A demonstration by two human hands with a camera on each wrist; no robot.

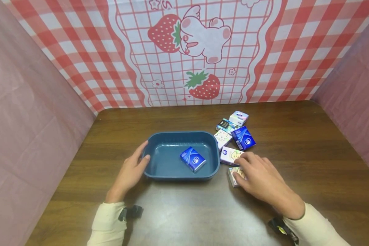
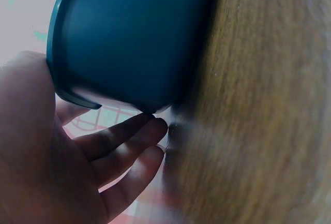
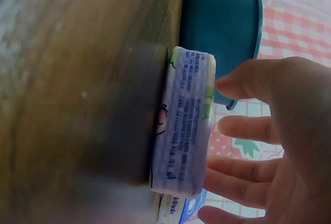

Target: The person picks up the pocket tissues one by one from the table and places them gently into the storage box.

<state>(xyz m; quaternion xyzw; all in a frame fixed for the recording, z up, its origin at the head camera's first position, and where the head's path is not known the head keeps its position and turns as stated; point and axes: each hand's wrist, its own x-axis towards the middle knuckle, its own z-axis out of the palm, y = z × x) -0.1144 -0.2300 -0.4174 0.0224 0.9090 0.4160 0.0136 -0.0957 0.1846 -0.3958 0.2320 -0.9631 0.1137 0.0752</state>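
A teal plastic basin (image 1: pixel 181 177) stands on the table with one blue tissue pack (image 1: pixel 193 159) lying inside. At its left end, my left hand (image 1: pixel 130 172) holds the wall, thumb over the rim and fingers along the outside. My right hand (image 1: pixel 262 176) is over the tissue packs to the right of the basin. Its thumb touches the top of the nearest pack, a small patterned one (image 3: pixel 183 123); the fingertips reach over a white pack with a yellow cartoon (image 1: pixel 229 155) behind it. The nearest pack lies on the table, partly hidden by the hand.
Behind these lie a dark blue pack (image 1: pixel 244 137), a white cartoon pack (image 1: pixel 223 137) against the basin, a teal-and-black pack (image 1: pixel 224 125) and a pale pack (image 1: pixel 239 118). A checked cloth (image 1: pixel 184 68) hangs along the table's back edge.
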